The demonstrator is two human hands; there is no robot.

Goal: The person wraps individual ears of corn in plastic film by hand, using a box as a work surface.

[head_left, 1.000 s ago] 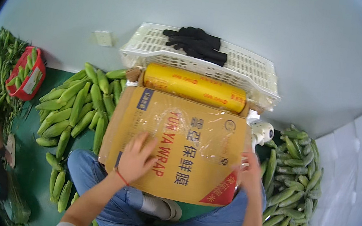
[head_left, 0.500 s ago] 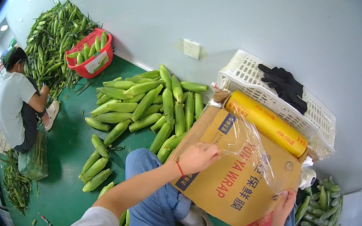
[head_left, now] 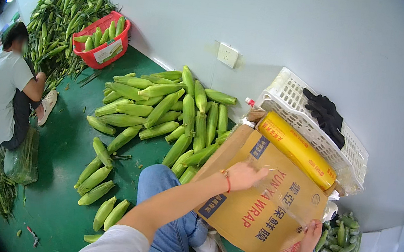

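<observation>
Clear cling film [head_left: 298, 204] stretches across a brown cardboard box [head_left: 242, 209] with printing on it, which rests over my lap. My left hand [head_left: 244, 176] is closed above the middle of the box, its fingertips pinching the film's left end. Beside the box's right edge, my right hand [head_left: 310, 236] is closed with thumb and fingers on the film's other end. A yellow-wrapped roll [head_left: 297, 150] lies along the box's far side. The film is thin and glossy, so its exact edges are hard to make out.
Green corn cobs [head_left: 164, 106] are heaped left of the box. A white basket [head_left: 286, 93] with black gloves [head_left: 323, 113] stands behind the roll. Wrapped green vegetables [head_left: 338, 248] lie at right. A person [head_left: 5, 87] sits far left near a red basket [head_left: 99, 58] and a husk pile.
My left hand has moved rightward over the box, closer to my right hand, and the film between them spans less. My right hand stays at the box's right edge. The whole view has shifted slightly.
</observation>
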